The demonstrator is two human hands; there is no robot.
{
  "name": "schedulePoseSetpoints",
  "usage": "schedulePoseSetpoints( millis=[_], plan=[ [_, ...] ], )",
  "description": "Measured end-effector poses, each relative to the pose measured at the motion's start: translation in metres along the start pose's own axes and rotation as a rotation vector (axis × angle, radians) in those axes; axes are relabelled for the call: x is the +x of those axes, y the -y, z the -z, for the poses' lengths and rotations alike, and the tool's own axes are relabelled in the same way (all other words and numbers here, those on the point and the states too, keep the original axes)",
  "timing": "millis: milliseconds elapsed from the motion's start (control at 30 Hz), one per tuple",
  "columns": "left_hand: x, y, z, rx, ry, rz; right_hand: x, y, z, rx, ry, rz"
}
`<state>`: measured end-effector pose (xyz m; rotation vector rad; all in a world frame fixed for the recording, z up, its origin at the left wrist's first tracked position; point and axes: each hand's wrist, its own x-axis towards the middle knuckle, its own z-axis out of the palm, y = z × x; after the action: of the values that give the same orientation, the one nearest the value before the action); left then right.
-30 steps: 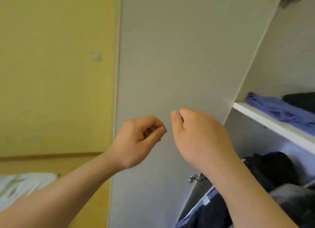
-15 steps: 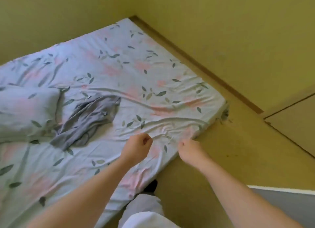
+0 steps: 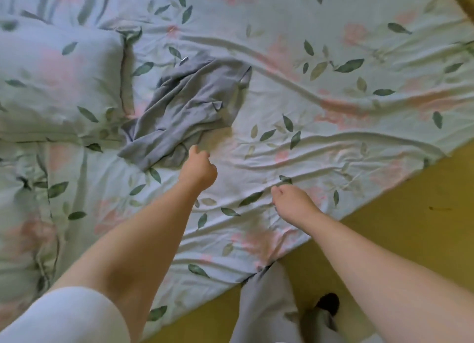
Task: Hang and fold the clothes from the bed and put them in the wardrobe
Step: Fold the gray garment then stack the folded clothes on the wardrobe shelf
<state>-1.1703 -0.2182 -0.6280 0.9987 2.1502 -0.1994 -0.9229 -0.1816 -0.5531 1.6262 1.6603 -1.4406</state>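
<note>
Bed fills most of the view: pale sheet with leaf and pink flower print, creased in long ridges. Pillow in the same print lies at far left. Yellow floor runs along the near right edge of the mattress.

Task item: one grey garment, crumpled on the sheet just beside the pillow's right edge. No other loose clothing in view. Its long axis runs diagonally, from a low end near the pillow's lower corner up and away to a pointed corner at upper right.

Left hand: over the sheet, just short of the garment's near lower edge. Fingers curled in, one tip poking forward toward the cloth. Holds nothing. Contact with the fabric cannot be told; it looks apart by a sliver.

Right hand: over bare sheet, closer to the mattress edge, well apart from the garment. Fingers curled under, nothing held.

Judgement: the garment lies ahead and slightly left of the left fingertips, so the left hand is the nearer one for the pickup. Fingers need to uncurl before closing on the near hem. Right hand would have to cross leftward to take the far corner.
</note>
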Motion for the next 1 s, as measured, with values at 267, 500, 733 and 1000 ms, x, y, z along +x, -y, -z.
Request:
schedulePoseSetpoints(
  millis=[267, 500, 733, 1000],
  plan=[
    [0.109, -0.011, 0.025, -0.076, -0.018, 0.045, 0.037, -0.015, 0.004, 0.026, 0.003, -0.061],
    [0.077, -0.035, 0.047, -0.371, -0.143, 0.13, 0.018, -0.02, 0.014, 0.027, 0.002, -0.074],
    [-0.046, -0.098, 0.099, -0.895, 0.035, 0.017, -0.034, 0.0, 0.021, 0.148, 0.03, -0.121],
    [-0.177, -0.164, 0.184, -1.463, 0.379, -0.236, -0.107, 0.012, 0.078, 0.363, -0.22, 0.144]
  ],
)
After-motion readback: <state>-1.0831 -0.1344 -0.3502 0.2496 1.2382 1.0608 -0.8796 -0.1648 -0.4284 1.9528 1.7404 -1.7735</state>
